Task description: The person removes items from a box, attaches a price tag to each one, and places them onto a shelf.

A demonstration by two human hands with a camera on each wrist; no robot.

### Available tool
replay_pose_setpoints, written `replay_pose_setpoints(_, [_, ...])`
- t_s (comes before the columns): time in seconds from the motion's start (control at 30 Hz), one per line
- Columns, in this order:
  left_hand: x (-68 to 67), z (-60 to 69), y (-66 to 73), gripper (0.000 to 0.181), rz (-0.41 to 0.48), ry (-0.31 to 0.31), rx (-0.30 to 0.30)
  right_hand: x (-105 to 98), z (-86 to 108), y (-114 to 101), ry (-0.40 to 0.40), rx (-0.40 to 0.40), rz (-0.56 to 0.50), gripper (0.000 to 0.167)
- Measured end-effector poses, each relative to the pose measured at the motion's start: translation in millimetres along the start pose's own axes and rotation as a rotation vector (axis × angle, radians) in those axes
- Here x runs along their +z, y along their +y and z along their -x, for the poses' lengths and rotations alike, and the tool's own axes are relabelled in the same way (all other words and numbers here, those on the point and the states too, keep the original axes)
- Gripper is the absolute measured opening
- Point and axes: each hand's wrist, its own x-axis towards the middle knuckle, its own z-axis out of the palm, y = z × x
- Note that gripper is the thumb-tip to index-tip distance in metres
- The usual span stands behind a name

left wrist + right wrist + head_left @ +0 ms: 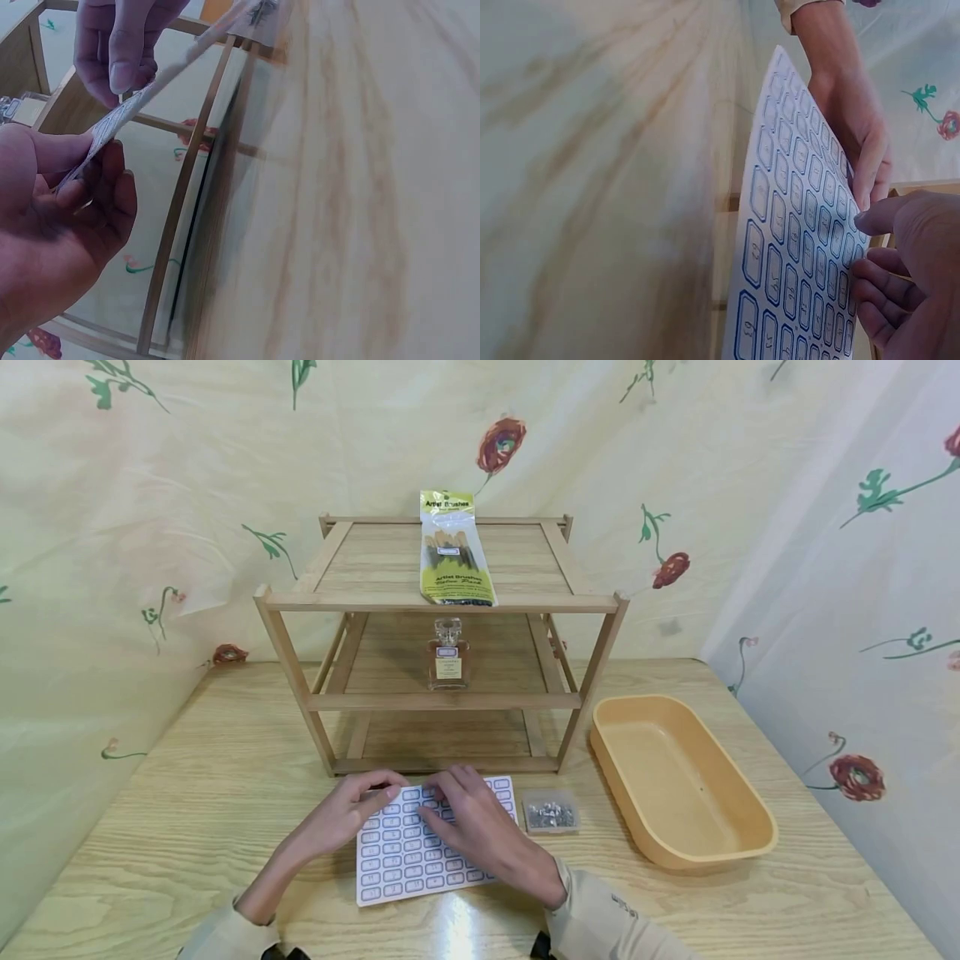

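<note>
A white sheet of blue-bordered sticker labels [420, 852] with handwritten numbers is raised off the table at a tilt. My left hand [348, 810] pinches its far left edge between thumb and fingers, as the left wrist view [67, 210] of that hand confirms. Over the sheet's upper part is my right hand [480, 822], its fingers bent and the tips at the labels [810, 225]. In the right wrist view the right hand [922, 277] has thumb and fingertips against the sheet's edge area; whether they pinch a label is hidden.
Behind the hands stands a wooden shelf rack [442, 702]. A pack of artist brushes [453, 552] lies on top, a perfume bottle [448, 656] on the middle tier; both bear a label. To the right are a clear box of small silvery pieces [551, 814] and a yellow tub [697, 852].
</note>
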Motion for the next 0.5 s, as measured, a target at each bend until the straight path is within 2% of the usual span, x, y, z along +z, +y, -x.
replay_pose_setpoints(0.3, [1.8,-1.3,0.1,0.031,0.024,-0.017,-0.02,1.7,-0.8,-2.3,-0.004,0.04,-0.017,0.028])
replay_pose_setpoints(0.5, [3.1,-1.4,-0.2,0.031,0.045,-0.032,-0.022,4.4,-0.5,-2.5,0.024,0.027,0.017,0.029])
